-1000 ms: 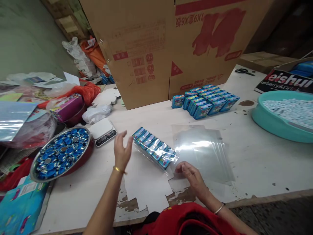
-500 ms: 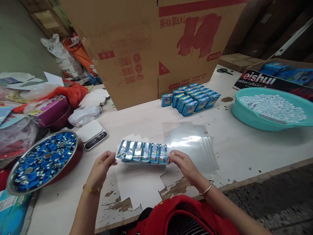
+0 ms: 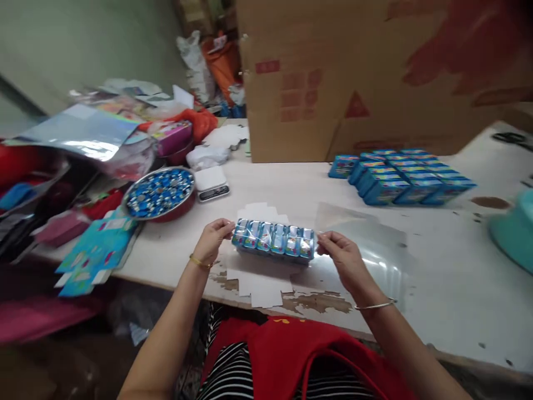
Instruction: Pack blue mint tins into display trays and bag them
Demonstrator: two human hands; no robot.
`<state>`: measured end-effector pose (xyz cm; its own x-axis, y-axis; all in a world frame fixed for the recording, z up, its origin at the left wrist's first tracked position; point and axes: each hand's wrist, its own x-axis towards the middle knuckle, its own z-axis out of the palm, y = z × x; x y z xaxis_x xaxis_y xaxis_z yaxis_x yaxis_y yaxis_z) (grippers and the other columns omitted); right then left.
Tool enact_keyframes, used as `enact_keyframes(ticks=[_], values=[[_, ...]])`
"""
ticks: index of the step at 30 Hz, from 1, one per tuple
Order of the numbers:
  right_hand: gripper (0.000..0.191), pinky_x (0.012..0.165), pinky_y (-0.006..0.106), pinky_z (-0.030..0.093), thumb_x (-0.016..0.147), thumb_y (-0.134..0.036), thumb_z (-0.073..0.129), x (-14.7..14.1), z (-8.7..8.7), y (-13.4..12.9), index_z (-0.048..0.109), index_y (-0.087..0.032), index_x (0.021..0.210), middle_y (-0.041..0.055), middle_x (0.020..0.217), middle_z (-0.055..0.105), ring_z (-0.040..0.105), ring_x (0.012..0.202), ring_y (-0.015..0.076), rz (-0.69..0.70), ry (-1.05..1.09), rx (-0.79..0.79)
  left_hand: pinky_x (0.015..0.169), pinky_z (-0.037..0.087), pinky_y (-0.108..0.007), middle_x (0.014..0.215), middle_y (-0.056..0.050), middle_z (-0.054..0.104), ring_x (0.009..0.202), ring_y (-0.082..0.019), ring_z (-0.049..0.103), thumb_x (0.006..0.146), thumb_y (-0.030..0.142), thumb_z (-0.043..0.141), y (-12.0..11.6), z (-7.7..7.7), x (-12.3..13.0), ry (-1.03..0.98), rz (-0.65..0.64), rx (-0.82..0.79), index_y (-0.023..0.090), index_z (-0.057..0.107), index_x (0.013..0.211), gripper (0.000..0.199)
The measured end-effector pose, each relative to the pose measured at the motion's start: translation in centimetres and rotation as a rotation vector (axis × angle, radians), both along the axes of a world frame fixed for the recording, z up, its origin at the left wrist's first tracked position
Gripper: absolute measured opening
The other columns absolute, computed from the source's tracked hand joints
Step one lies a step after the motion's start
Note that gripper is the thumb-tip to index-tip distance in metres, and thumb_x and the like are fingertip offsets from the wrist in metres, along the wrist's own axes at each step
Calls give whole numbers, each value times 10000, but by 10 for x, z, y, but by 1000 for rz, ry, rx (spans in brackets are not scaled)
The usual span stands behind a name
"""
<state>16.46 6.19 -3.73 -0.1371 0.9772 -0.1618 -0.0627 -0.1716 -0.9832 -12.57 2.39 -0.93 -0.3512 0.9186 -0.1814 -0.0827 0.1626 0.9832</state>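
Observation:
A row of several small blue tins (image 3: 272, 240) stands side by side over a white cut card (image 3: 260, 289), with clear film over it. At the row's left end my left hand (image 3: 213, 239) pinches the edge of the clear film. My right hand (image 3: 339, 253) pinches the film at the right end. Beneath and beyond my right hand lie clear plastic sheets (image 3: 383, 250) on the table. Farther back, blue boxes (image 3: 408, 178) stand grouped in rows before a large carton.
The large carton (image 3: 300, 133) blocks the back. To the left are a bowl of blue-and-silver pieces (image 3: 160, 194), a white scale (image 3: 211, 180), bags and a printed blue card (image 3: 94, 250). A turquoise basin (image 3: 514, 228) sits at the right edge.
The view has swung left, so everything appears farther right and more of the left side shows. Both hands still hold the film at the row's two ends.

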Motion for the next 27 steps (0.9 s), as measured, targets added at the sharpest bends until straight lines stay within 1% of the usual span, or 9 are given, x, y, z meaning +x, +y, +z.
enact_keyframes(ticks=[3, 6, 9, 12, 14, 16, 19, 22, 27], values=[[404, 569, 279, 386, 647, -590, 689, -3, 21, -5, 570, -204, 634, -12, 558, 542, 489, 559, 137, 144, -99, 69, 532, 347, -215, 563, 45, 515, 523, -68, 441, 553, 320, 766, -51, 6, 3, -79, 127, 36, 155, 579, 582, 251], [370, 541, 282, 366, 716, -578, 642, -22, 53, -18, 582, -224, 631, 19, 608, 563, 502, 593, 153, 392, -231, 166, 535, 352, -209, 568, 51, 498, 529, -66, 441, 574, 321, 757, -129, 11, 8, -159, 351, 72, 159, 565, 602, 253], [375, 477, 277, 319, 772, -582, 581, -61, 78, -42, 580, -239, 619, 34, 624, 574, 485, 572, 157, 687, -301, 247, 537, 349, -205, 572, 50, 473, 541, -69, 426, 611, 333, 735, -218, 15, 19, -156, 630, 102, 164, 539, 615, 258], [408, 466, 269, 328, 757, -588, 589, -114, 78, -83, 554, -226, 572, 17, 561, 554, 447, 510, 138, 977, -235, 284, 540, 357, -211, 585, 39, 470, 558, -81, 426, 648, 352, 713, -308, 18, 36, -84, 922, 70, 170, 528, 617, 262], [418, 501, 264, 372, 739, -585, 607, -149, 61, -119, 532, -215, 562, -1, 534, 536, 470, 523, 135, 1147, -160, 237, 549, 367, -212, 596, 33, 477, 567, -84, 433, 661, 372, 708, -364, 17, 49, -51, 1101, 37, 169, 531, 612, 274], [418, 531, 259, 395, 730, -583, 611, -179, 34, -162, 517, -208, 572, -20, 529, 518, 487, 538, 132, 1288, -96, 150, 553, 370, -204, 598, 35, 473, 568, -78, 430, 648, 381, 720, -418, 9, 62, -43, 1256, 16, 167, 531, 602, 289], [417, 545, 256, 393, 741, -567, 584, -215, -19, -238, 490, -205, 557, -28, 518, 507, 480, 528, 126, 1478, -75, 58, 558, 376, -195, 591, 41, 458, 565, -72, 428, 616, 401, 728, -495, -20, 77, -38, 1458, -68, 167, 519, 589, 314], [364, 571, 241, 401, 772, -473, 552, -239, -78, -322, 489, -201, 538, -21, 528, 547, 507, 541, 121, 1631, -307, 25, 536, 376, -198, 575, 47, 460, 538, -73, 429, 598, 462, 698, -572, -74, 87, -64, 1622, -250, 173, 501, 588, 350], [360, 480, 215, 340, 764, -349, 565, -260, -176, -450, 431, -203, 463, -7, 472, 550, 525, 492, 120, 1728, -753, 36, 467, 346, -210, 451, 55, 433, 445, -76, 407, 602, 467, 680, -673, -186, 89, -171, 1778, -533, 175, 461, 511, 376]])
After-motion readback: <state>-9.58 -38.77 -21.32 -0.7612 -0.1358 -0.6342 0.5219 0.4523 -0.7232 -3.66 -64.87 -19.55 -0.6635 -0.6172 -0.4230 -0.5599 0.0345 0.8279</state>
